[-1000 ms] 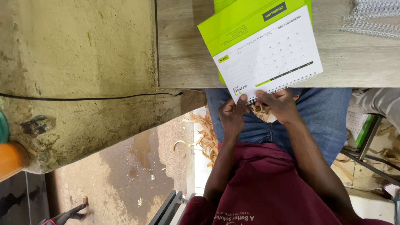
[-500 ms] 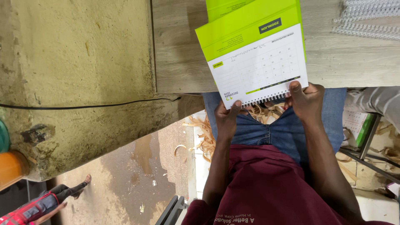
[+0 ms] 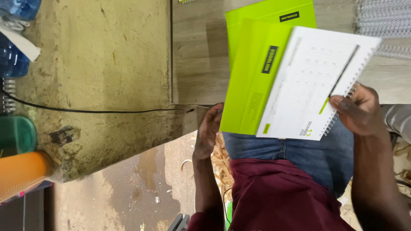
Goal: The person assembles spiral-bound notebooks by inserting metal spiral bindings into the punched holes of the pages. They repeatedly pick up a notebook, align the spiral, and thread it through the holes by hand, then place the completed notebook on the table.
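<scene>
I hold a spiral-bound desk calendar (image 3: 295,81) with lime-green covers and white grid pages over the edge of a wooden table (image 3: 197,55). My left hand (image 3: 208,130) grips the lower left edge of the green cover. My right hand (image 3: 356,110) pinches the wire-bound corner of the white page. The calendar is tilted, with the white page swung out to the right. A second lime-green calendar (image 3: 269,15) lies flat on the table behind it.
Coils of white binding wire (image 3: 385,21) lie at the table's right end. A worn yellowish slab (image 3: 94,64) with a black cable (image 3: 85,111) sits to the left, with an orange cylinder (image 3: 21,173), a green container (image 3: 15,134) and blue bottles (image 3: 15,42) at the far left.
The calendar has been turned from upright to a slanted, sideways hold, and its white page has swung open to the right. My right hand moved further right along the wire binding.
</scene>
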